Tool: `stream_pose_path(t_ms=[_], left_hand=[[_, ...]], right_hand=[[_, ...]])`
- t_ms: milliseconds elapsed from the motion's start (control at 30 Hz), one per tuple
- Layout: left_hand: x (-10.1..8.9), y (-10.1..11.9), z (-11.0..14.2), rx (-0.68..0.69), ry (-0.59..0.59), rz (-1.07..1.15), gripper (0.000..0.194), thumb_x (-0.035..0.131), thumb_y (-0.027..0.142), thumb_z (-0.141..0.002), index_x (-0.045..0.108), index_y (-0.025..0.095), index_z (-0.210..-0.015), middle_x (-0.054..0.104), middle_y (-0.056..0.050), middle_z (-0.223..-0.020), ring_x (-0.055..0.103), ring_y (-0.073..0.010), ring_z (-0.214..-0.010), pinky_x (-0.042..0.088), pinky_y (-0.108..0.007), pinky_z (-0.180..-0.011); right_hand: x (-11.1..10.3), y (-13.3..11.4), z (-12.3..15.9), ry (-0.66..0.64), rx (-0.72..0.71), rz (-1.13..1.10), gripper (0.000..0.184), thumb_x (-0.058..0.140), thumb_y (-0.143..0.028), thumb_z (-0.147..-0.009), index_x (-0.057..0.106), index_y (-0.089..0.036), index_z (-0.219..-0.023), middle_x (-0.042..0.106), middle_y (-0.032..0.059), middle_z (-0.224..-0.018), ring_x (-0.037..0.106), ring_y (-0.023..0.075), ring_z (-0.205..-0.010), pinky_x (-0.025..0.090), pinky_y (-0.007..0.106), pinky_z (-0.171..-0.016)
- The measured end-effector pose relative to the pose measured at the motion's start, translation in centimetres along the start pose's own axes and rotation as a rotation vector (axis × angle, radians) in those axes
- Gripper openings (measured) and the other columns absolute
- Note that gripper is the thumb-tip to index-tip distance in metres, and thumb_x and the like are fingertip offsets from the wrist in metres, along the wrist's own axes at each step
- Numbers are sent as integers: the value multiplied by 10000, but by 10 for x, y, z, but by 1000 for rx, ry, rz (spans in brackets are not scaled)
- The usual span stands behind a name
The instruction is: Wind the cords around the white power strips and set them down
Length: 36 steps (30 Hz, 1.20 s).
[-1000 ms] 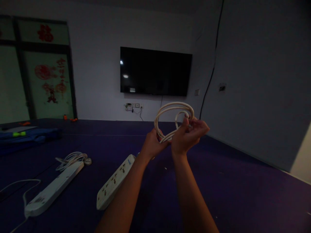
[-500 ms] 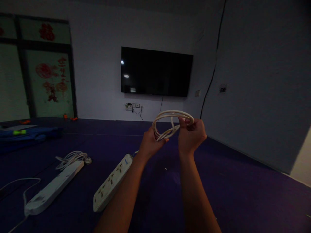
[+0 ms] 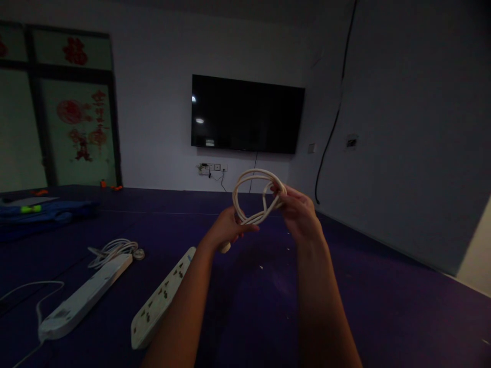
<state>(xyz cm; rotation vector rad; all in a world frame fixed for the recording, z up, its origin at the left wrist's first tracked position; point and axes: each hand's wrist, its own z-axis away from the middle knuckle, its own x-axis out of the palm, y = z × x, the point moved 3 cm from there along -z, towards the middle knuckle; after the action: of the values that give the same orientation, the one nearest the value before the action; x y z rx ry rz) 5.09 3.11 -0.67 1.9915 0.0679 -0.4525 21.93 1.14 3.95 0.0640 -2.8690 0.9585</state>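
Observation:
I hold a coil of white cable (image 3: 251, 184) up in front of me with both hands. My left hand (image 3: 226, 228) is closed round the coil's lower left part. My right hand (image 3: 298, 212) pinches the coil's right side, fingers closed on the loops. The cable belongs to a white power strip (image 3: 161, 299), which hangs slanted below my left forearm above the dark purple floor (image 3: 383, 296).
A second white power strip (image 3: 82, 296) lies on the floor at the left with its bundled cable (image 3: 113, 249) beside it. A blue mat (image 3: 46, 212) sits at the far left. A black TV (image 3: 247, 113) hangs on the far wall above wall sockets (image 3: 210, 167).
The coil has become smaller and tighter and has shifted left and slightly down. My right hand moved left with it. The hanging power strip swung to the lower left.

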Motion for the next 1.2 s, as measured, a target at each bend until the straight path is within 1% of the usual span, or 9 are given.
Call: stream_pose_path(t_ms=[133, 367, 567, 667, 767, 867, 967, 1067, 1200], left_hand=[[1, 3, 1, 2, -106, 58, 342, 773, 321, -602, 486, 178, -721, 516, 81, -460, 407, -58, -322, 279, -181, -353], [-1, 1, 1, -43, -93, 100, 302, 758, 254, -625, 482, 174, -717, 529, 73, -463, 399, -45, -316, 265, -165, -335], [5, -3, 0, -80, -104, 133, 277, 744, 253, -656, 494, 169, -740, 538, 67, -488, 406, -39, -328, 265, -157, -342], [6, -3, 1, -60, -93, 145, 321, 758, 247, -645, 509, 166, -830, 540, 69, -526, 447, -50, -365, 308, -165, -377], [3, -1, 1, -52, -39, 215, 553, 786, 246, -616, 481, 160, -1070, 600, 23, -661, 551, -90, -485, 421, -214, -484], [-5, 6, 2, 11, 53, 319, 830, 814, 322, -580, 372, 169, -1265, 621, -138, -1034, 645, -194, -795, 500, -314, -669], [-16, 20, 6, 144, 278, 354, 934, 789, 447, -596, 290, 224, -1354, 427, -200, -1348, 524, -297, -1147, 471, -393, -856], [-23, 34, 12, 270, 495, 305, 969, 753, 511, -626, 221, 263, -1396, 326, -174, -1437, 381, -311, -1288, 381, -413, -989], [-19, 44, 18, 328, 674, 139, 1019, 789, 499, -571, 238, 248, -1391, 286, -170, -1456, 309, -332, -1325, 306, -440, -1048]], right_hand=[[9, 1, -2, -8, -10, -77, 496, 343, -398, -840, 604, -161, -1189, 654, 129, -1104, 633, 210, -908, 511, 397, -767], [19, 20, -10, 137, -73, -135, 512, 406, -305, -821, 465, -193, -1317, 618, 115, -1184, 604, 196, -1028, 491, 393, -872], [17, 17, -9, 112, -141, -76, 549, 380, -377, -829, 438, -190, -1341, 568, 126, -1257, 570, 204, -1108, 489, 402, -906], [19, 7, -7, 89, -127, -112, 538, 367, -385, -830, 463, -192, -1323, 544, 130, -1301, 542, 217, -1161, 472, 419, -930], [25, -6, -3, 16, -112, -110, 555, 342, -413, -840, 466, -175, -1326, 514, 137, -1338, 505, 235, -1214, 458, 428, -944], [33, -14, 1, -64, -83, -124, 562, 317, -431, -852, 474, -172, -1325, 512, 132, -1346, 485, 245, -1235, 451, 436, -947], [42, -16, 5, -129, -35, -249, 529, 347, -413, -852, 498, -187, -1306, 551, 120, -1312, 513, 251, -1206, 430, 457, -958], [50, -13, 9, -233, 32, -334, 518, 377, -418, -855, 490, -210, -1315, 589, 108, -1268, 547, 247, -1162, 404, 466, -974], [59, -10, 13, -380, 128, -356, 555, 400, -518, -857, 450, -255, -1344, 605, 89, -1249, 531, 235, -1177, 358, 470, -1003]])
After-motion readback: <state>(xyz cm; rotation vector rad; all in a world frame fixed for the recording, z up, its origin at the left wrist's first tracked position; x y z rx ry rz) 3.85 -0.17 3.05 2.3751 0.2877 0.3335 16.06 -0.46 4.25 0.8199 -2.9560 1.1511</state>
